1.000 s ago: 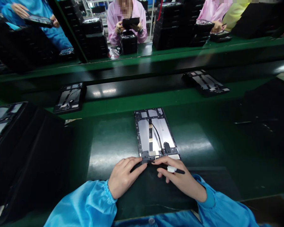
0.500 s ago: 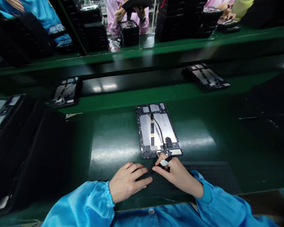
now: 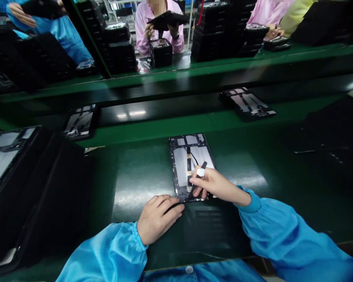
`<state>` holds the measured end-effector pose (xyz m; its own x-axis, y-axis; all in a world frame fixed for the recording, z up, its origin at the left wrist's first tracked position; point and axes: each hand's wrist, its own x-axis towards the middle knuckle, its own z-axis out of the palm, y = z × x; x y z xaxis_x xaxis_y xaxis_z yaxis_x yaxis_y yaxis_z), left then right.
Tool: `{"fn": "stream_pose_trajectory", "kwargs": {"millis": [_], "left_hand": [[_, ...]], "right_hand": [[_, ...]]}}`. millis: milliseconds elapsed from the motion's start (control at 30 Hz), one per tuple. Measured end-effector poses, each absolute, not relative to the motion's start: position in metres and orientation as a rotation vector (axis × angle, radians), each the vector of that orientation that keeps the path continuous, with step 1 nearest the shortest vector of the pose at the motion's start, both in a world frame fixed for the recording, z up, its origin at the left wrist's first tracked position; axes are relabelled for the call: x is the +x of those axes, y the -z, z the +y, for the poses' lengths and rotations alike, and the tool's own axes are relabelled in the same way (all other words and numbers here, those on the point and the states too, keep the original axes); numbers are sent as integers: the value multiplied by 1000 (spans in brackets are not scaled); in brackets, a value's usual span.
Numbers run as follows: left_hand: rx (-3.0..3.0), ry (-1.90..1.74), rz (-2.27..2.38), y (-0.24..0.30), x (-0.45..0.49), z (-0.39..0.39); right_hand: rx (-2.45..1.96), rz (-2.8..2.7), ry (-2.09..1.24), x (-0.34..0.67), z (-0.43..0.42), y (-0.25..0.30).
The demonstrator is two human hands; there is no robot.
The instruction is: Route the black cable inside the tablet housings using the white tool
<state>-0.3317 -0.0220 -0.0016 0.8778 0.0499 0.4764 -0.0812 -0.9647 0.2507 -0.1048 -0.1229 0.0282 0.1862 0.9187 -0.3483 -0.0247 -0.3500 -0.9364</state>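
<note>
An opened tablet frame (image 3: 182, 160), dark-rimmed with silver plates and a black cable inside, lies on the green mat in front of me. My right hand (image 3: 211, 184) rests over its near right part, fingers closed on a black pen-like tool (image 3: 200, 170) with a white band, tip down on the frame. My left hand (image 3: 157, 217) lies on the mat at the frame's near left corner, fingers curled and pressed together, fingertips touching the frame's edge.
Two more opened tablets (image 3: 80, 121) (image 3: 246, 102) lie on the dark conveyor strip beyond. A black tray stack with a tablet (image 3: 6, 156) fills the left. Across the line, people in pink and blue coats handle tablets beside stacked black trays (image 3: 119, 47).
My right hand has moved forward onto the tablet frame, turning the tool upright with its tip down. My left hand has stayed at the near left corner. The conveyor tablets shifted slightly.
</note>
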Motion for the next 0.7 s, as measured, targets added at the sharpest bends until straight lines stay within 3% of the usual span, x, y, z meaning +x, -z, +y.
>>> {"fn": "stream_pose_trajectory", "kwargs": {"millis": [700], "left_hand": [[2761,-745,-1,9,-327,-20]], "right_hand": [[-1628,-908,-1288,-113,-114,-18]]}}
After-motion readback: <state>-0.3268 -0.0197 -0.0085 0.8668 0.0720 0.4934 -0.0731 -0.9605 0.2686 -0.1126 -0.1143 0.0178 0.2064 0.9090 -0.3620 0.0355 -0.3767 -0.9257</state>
